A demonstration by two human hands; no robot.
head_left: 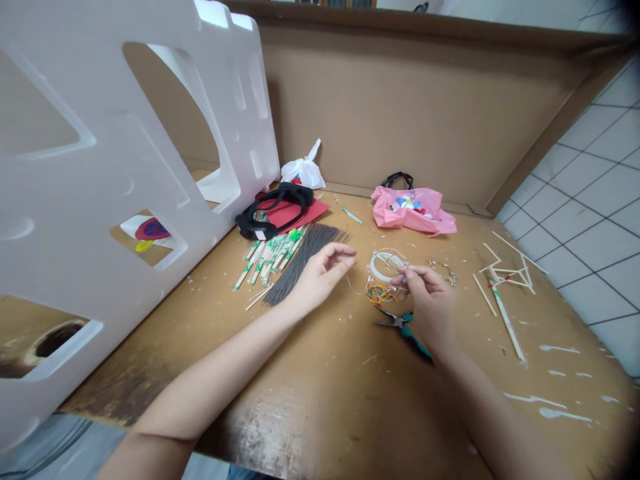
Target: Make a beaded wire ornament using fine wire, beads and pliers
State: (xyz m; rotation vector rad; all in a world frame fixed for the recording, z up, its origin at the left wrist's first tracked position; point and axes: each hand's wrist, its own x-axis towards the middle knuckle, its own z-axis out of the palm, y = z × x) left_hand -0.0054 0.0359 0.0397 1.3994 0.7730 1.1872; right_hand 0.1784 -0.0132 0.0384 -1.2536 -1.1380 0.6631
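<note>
My right hand (430, 297) has thumb and fingers pinched on a thin, pale wire, which loops out over a white ring-shaped spool (384, 267). My left hand (325, 270) hovers left of the spool, fingers loosely curved, with a gap between thumb and fingertips and nothing visible in it. Below the spool lies a tangle of red, yellow and green cord (380, 293). Pliers with teal handles (400, 321) rest on the table, partly under my right hand. Just beyond that hand is a beaded loop (444, 272).
Dark thin sticks (305, 263) and green-wrapped chopsticks (273, 257) lie left, near a black headset strap (280, 207) on red paper. A pink bag (413, 210) stands at the back. Right is a stick frame (510, 273); a white plastic panel (110, 133) rises at left.
</note>
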